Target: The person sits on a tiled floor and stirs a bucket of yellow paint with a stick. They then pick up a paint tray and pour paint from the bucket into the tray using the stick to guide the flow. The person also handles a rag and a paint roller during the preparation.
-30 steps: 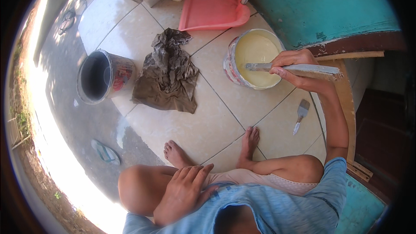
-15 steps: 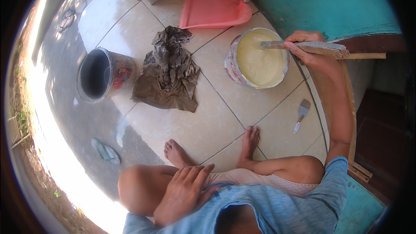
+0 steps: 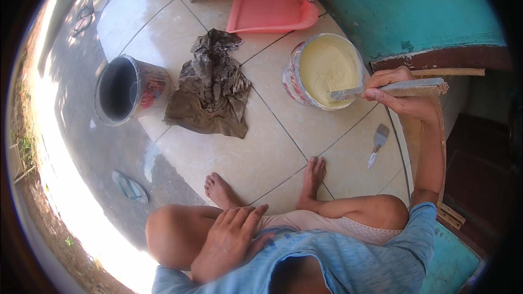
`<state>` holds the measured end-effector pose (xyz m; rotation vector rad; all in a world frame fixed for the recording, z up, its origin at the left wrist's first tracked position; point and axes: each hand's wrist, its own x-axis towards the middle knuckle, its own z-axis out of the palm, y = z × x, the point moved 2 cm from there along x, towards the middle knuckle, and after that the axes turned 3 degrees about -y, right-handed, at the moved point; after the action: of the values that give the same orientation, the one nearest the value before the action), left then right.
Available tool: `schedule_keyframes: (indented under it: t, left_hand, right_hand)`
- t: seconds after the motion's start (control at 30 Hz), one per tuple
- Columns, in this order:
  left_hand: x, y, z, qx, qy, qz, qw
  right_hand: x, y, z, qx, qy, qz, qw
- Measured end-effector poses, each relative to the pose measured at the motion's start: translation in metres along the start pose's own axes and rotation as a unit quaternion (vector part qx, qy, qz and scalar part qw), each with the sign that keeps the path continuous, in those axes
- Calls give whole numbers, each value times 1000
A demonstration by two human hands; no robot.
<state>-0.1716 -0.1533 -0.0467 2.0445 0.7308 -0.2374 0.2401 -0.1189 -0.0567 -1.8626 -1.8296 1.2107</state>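
Observation:
My right hand [image 3: 403, 103] grips a flat grey wooden stick [image 3: 347, 93], whose lower end is in cream-yellow paint [image 3: 324, 62] inside a white bucket [image 3: 294, 84]. My left hand [image 3: 229, 239] lies on my lap with its fingers loosely extended, holding nothing. Left of the bucket a crumpled, dirty brown cloth [image 3: 204, 109] rests on the tiles, beside a grey bucket with a dark interior [image 3: 152, 92]. A paintbrush [image 3: 380, 139] lies on the floor right of my bare feet [image 3: 311, 179].
A pink dustpan [image 3: 272, 5] stands behind the paint. The teal wall [image 3: 425, 5], with a wooden strip [image 3: 457, 71], borders the right. Flip-flops [image 3: 129, 186] are on concrete at left, near a sunlit strip of dirt.
My right hand and the stick swung toward the back and right, then came nearer me, shifting the stick's end through the paint. My left hand stayed on my lap.

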Motion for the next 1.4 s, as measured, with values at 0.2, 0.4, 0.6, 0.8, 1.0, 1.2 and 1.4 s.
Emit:
schedule_keyframes:
  t: [0.2,0.4,0.6,0.8,1.0,1.2,1.4]
  left_hand:
    - [4,3,2,2,-9,-2,1000]
    - [5,2,2,-1,-3,-5,1000]
    - [5,0,1,1,0,6,1000]
    - [6,2,1,2,-8,3,1000]
    - [4,3,0,6,1,-3,1000]
    - [4,3,0,0,5,3,1000]
    - [5,2,0,1,-1,7,1000]
  right_hand:
    - [34,-7,15,-54,94,-112,988]
    - [16,5,-14,-141,129,22,981]
    - [-4,-7,-8,-78,12,-11,997]
    - [14,-11,18,-45,85,-74,993]
    - [12,-5,11,-144,120,-47,981]
    - [-7,-7,10,-101,78,-47,991]
    - [-22,-1,20,-6,27,-57,998]
